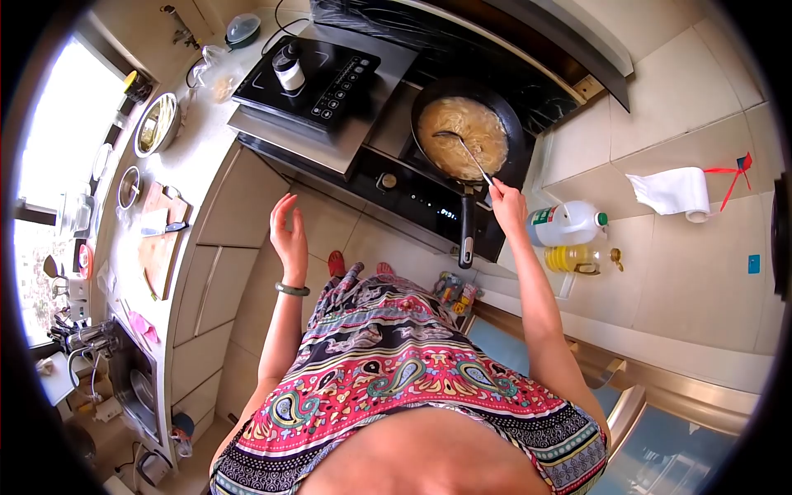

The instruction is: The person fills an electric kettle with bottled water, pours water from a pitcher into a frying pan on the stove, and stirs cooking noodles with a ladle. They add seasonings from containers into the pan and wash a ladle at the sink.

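Observation:
My right hand point(508, 208) is closed around the handle of a metal ladle point(472, 157), whose bowl end dips into the food. A brownish soupy dish point(478, 124) with pale strips fills much of a black frying pan point(426, 153). The pan sits on the black stove point(412, 198), its long handle point(468, 231) pointing toward me. My left hand point(288, 237) hangs in the air left of the stove, fingers apart and holding nothing. A dark green bangle point(292, 289) circles that wrist.
Left of the pan, a black induction cooktop point(338, 70) carries a jar point(289, 73). A cutting board point(157, 264) with a cleaver point(162, 223) and metal bowls point(157, 124) lines the left counter. Right of the stove are a white-capped jug point(577, 223) and an oil bottle point(569, 258).

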`<state>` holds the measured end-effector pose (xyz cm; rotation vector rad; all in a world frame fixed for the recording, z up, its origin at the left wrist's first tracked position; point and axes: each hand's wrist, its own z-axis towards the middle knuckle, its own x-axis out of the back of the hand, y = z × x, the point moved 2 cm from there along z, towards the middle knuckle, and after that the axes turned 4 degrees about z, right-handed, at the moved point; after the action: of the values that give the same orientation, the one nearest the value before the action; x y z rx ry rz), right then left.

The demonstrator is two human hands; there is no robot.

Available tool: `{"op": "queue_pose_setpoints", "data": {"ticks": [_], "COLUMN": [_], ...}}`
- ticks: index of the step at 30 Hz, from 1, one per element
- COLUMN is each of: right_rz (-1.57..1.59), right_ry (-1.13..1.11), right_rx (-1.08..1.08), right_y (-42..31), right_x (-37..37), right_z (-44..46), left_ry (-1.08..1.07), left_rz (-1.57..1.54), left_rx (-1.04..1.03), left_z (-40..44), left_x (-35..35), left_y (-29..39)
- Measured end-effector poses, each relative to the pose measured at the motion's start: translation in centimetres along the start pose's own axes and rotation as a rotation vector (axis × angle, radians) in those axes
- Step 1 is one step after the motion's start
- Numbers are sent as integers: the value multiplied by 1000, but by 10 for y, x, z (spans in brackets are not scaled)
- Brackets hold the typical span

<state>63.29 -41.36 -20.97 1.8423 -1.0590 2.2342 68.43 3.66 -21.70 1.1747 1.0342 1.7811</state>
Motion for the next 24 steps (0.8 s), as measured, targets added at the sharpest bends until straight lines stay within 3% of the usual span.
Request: {"op": "queue_pose_setpoints", "data": {"ticks": [5, 8, 11, 24], "right_rz": [259, 170, -142, -160], "right_ry": [-37, -62, 3, -25], "right_rx": [-8, -4, 182, 129], "right_y": [12, -6, -25, -14], "right_x": [-15, -10, -5, 5], "right_z": [-1, -8, -14, -19], "left_ry": [14, 5, -10, -30], "left_rz": [14, 9, -3, -5], "left_rx": [22, 37, 42, -20], "left_z": [-2, -3, -4, 1], "left_x": [5, 6, 5, -6], "left_y": [1, 1, -2, -2]}}
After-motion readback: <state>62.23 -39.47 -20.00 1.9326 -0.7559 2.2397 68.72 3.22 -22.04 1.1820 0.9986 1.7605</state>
